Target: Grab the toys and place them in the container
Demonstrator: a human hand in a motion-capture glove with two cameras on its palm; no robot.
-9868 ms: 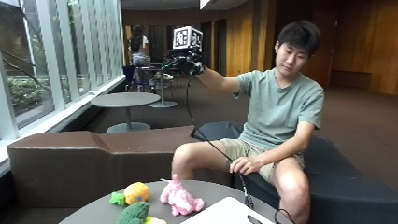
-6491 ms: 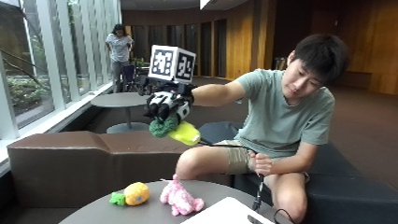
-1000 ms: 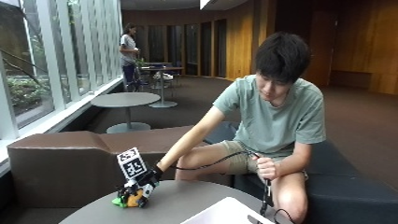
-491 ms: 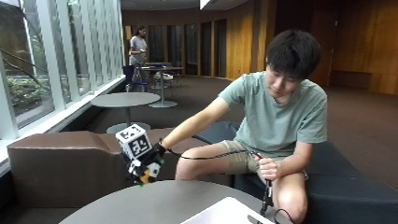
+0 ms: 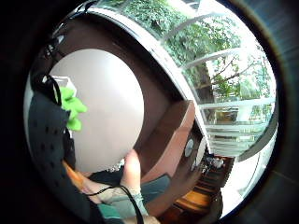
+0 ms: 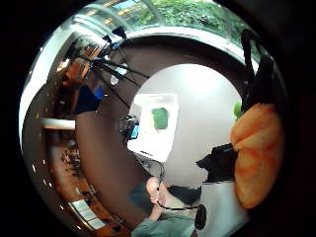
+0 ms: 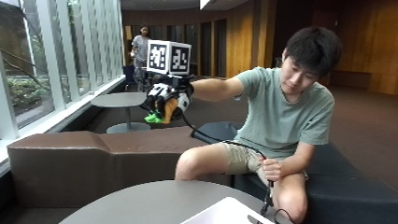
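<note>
Now our gloved right hand (image 7: 165, 100) is up in the air, well above the tabletop (image 7: 155, 203), and its fingers are curled round the orange and green toy (image 7: 163, 109). We hold it tight in the palm, so it is not on the tabletop any more.

Half a second ago this hand was low, just over the tabletop, with the toy already in it. Since then we have lifted it high, up to about shoulder level. That means the pick-up part is done for this toy. We think the next part is to carry it over and down to the white container (image 7: 227, 213), which sits at the near edge of the tabletop.

Our bare hand (image 7: 271, 169) rests on our knee and holds a black cable.

Let us count. We see one toy in the hand. We see one green toy (image 6: 159, 118) lying inside the container, as the thumb side palm view shows. We see one container. We see no toys left on the tabletop. So this may be the last toy to drop in.
</note>
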